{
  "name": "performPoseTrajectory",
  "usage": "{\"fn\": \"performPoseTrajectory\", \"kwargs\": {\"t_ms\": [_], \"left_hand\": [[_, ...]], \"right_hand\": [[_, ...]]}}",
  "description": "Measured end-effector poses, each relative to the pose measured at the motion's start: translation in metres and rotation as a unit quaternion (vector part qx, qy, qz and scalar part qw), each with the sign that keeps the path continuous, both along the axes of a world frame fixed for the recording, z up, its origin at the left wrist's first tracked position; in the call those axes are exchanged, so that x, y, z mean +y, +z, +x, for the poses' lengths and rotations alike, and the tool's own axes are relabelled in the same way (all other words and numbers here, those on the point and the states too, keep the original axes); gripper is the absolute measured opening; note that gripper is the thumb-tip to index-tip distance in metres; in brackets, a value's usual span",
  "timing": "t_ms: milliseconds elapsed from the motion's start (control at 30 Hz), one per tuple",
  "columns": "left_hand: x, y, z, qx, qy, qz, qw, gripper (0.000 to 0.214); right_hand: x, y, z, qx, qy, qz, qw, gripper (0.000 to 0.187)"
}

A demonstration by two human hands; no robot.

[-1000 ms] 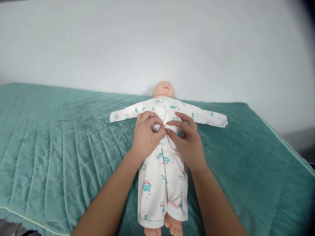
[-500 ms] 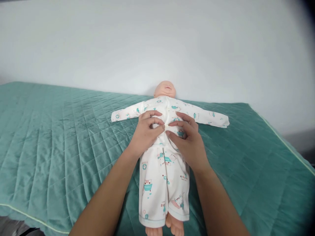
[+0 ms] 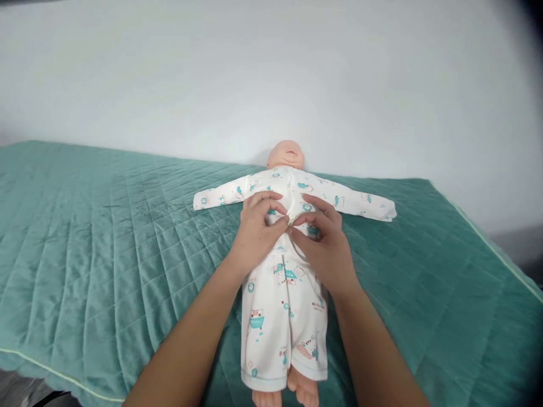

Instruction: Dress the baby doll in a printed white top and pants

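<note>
A baby doll point(image 3: 287, 154) lies on its back with its head toward the wall and its bare feet toward me. It wears a white romper point(image 3: 283, 308) printed with teal and pink pictures, sleeves spread out to both sides. My left hand point(image 3: 256, 233) and my right hand point(image 3: 324, 243) meet over the doll's belly. Both pinch the front edges of the romper together at a small snap between the thumbs and forefingers.
The doll rests on a teal quilted bed cover point(image 3: 106, 237) with a pale piped edge at the near left and far right. A plain white wall point(image 3: 271, 73) rises directly behind the doll's head.
Both hands have stayed at the doll's belly and their fingertips have closed in on the snap. The view has shifted slightly.
</note>
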State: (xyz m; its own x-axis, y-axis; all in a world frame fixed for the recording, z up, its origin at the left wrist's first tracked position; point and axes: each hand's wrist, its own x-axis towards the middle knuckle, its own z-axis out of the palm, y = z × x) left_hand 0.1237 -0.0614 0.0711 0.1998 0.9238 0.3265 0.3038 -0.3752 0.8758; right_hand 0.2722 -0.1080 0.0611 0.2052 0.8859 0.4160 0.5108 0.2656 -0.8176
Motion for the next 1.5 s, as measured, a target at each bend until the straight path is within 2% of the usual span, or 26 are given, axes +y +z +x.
{"fn": "performPoseTrajectory", "kwargs": {"t_ms": [167,267,367,533,633,767,867,967,1067,1200,1300,1367,1500], "left_hand": [[0.004,-0.008,-0.004,-0.025,-0.016,0.039,0.999,0.024],[0.004,-0.009,-0.005,0.008,-0.018,0.076,0.997,0.031],[0.003,-0.008,-0.005,0.042,-0.013,0.110,0.993,0.031],[0.003,-0.007,-0.007,-0.002,-0.012,0.128,0.992,0.026],[0.007,-0.010,-0.009,-0.023,0.011,0.136,0.990,0.024],[0.022,-0.022,-0.018,-0.014,0.080,0.163,0.983,0.020],[0.034,-0.034,-0.024,0.002,0.108,0.142,0.984,0.021],[0.034,-0.044,-0.027,-0.021,0.108,0.083,0.990,0.026],[0.015,-0.050,-0.033,-0.038,0.102,0.081,0.991,0.025],[-0.035,-0.059,-0.055,0.019,0.077,0.080,0.994,0.023],[-0.074,-0.066,-0.074,0.088,0.046,0.063,0.993,0.020],[-0.091,-0.070,-0.082,0.105,0.053,0.060,0.991,0.019],[-0.099,-0.072,-0.084,0.127,0.104,0.042,0.986,0.019]], "right_hand": [[-0.001,0.000,0.001,0.058,-0.010,-0.003,0.998,0.007],[-0.001,-0.001,0.001,0.097,-0.016,0.006,0.995,0.011],[-0.001,-0.002,0.000,0.128,-0.025,0.017,0.991,0.013],[0.002,-0.003,0.002,0.163,-0.062,0.022,0.985,0.013],[0.006,-0.006,0.008,0.175,-0.086,0.013,0.981,0.014],[0.015,-0.013,0.024,0.181,-0.135,-0.008,0.974,0.022],[0.020,-0.019,0.029,0.169,-0.151,-0.030,0.974,0.036],[0.016,-0.023,0.023,0.142,-0.121,-0.048,0.981,0.051],[-0.003,-0.026,0.012,0.118,-0.067,-0.074,0.988,0.064],[-0.047,-0.035,0.004,0.094,-0.016,-0.071,0.993,0.073],[-0.084,-0.045,0.001,0.102,-0.035,-0.063,0.992,0.066],[-0.102,-0.048,0.000,0.110,-0.062,-0.045,0.991,0.055],[-0.114,-0.045,-0.004,0.117,-0.090,0.028,0.989,0.038]]}}
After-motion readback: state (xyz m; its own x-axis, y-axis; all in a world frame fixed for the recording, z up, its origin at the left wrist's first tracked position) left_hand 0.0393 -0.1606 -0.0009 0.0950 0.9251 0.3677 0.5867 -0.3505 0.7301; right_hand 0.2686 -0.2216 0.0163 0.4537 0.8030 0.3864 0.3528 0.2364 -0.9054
